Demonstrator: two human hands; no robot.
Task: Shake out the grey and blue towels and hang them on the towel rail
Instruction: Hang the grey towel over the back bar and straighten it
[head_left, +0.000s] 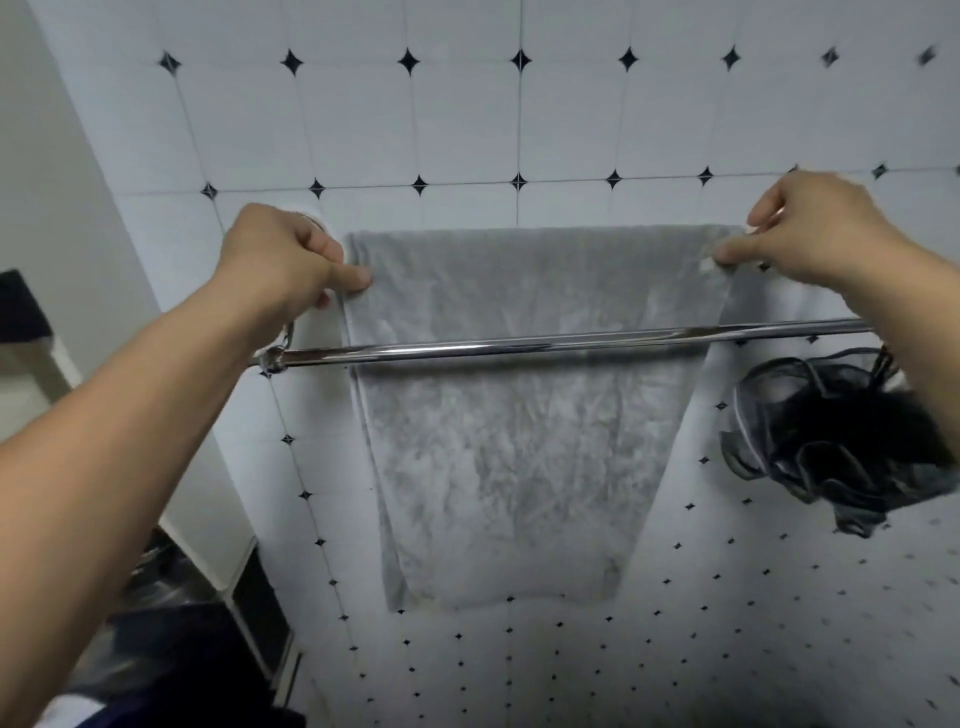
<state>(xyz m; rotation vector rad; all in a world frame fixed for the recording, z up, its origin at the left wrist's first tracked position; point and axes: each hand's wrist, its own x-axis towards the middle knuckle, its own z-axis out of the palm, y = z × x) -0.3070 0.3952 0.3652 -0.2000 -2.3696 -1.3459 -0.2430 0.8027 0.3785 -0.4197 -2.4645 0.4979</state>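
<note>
The grey towel (514, 447) hangs flat against the tiled wall, draped over a back bar hidden under its top fold. A chrome front bar of the towel rail (545, 345) crosses in front of it. My left hand (283, 260) pinches the towel's upper left corner between thumb and curled fingers. My right hand (826, 234) pinches the upper right corner the same way. No blue towel is in view.
A dark mesh bath sponge (831, 447) hangs from the rail at the right, under my right forearm. White tiles with black diamond accents (519, 119) cover the wall. A white cabinet or door frame (62, 270) stands at the left, with dark objects low at the left.
</note>
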